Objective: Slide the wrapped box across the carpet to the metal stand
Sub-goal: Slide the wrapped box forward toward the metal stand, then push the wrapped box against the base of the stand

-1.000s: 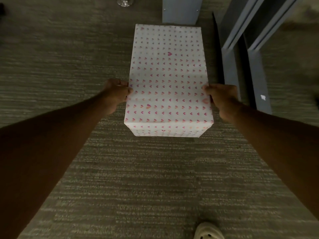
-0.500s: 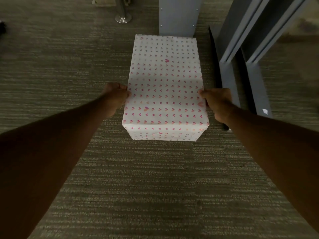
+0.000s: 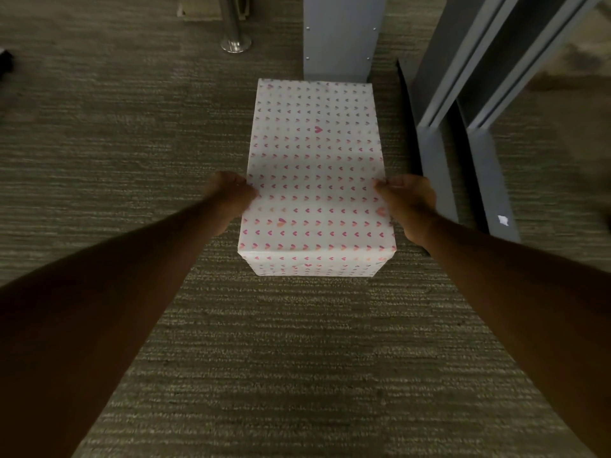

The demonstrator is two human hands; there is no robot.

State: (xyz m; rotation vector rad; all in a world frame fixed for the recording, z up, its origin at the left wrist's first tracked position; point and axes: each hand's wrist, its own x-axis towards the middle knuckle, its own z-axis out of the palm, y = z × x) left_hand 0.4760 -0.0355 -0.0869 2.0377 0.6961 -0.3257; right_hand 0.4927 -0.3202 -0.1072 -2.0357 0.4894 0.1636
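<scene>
A box wrapped in white paper with small pink hearts [image 3: 315,166] lies lengthwise on the grey-green carpet [image 3: 132,143]. Its far end sits against the foot of a grey metal stand [image 3: 340,34] at the top centre. My left hand [image 3: 231,196] grips the box's left side near the top edge. My right hand [image 3: 408,203] grips the right side, thumb at the top edge. The fingers of both hands are hidden down the box's sides.
Grey metal rails and feet [image 3: 439,180] of a frame lie close along the box's right side. A chrome post with a round base [image 3: 235,41] stands at the upper left. A white scrap [image 3: 503,220] lies on one grey foot.
The box and both hands sit lower in the view than before, and more of the metal stand and the chrome post has come into sight at the top. Both grips are unchanged.
</scene>
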